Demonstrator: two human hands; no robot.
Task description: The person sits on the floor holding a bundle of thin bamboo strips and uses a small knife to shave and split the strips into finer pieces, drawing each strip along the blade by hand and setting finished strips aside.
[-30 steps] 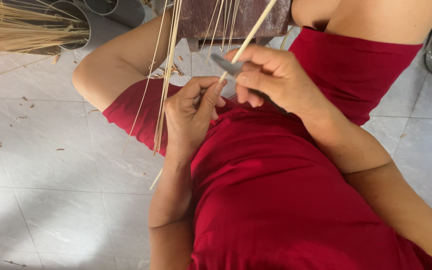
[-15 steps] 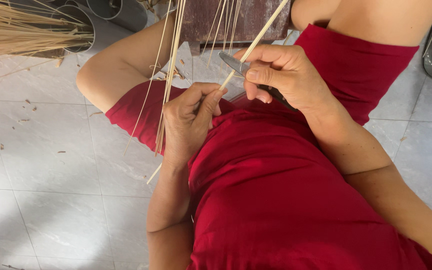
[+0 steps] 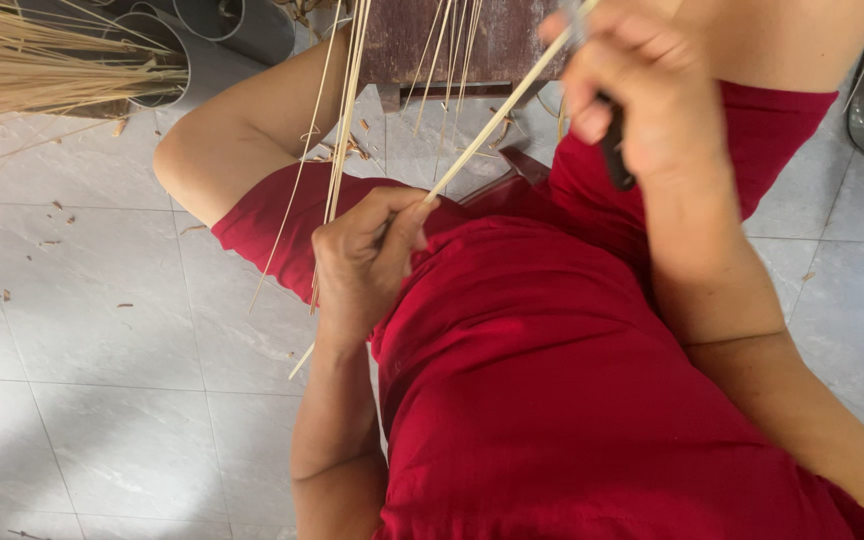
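Up top now: R hand (image 3: 642,85) w/ knife (image 3: 614,150) (blurred).

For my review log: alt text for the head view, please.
A seated person in red clothing pinches a thin bamboo strip in the left hand while the raised, blurred right hand grips a dark-handled knife against it. More strips hang over the tiled floor.

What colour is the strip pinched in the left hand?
Pale tan strip, held by the left hand; head view.

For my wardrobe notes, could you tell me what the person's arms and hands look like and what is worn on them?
Both forearms are bare, with no gloves, rings or watch visible on the left hand or the blurred right hand. No sleeves show; the garment is plain red.
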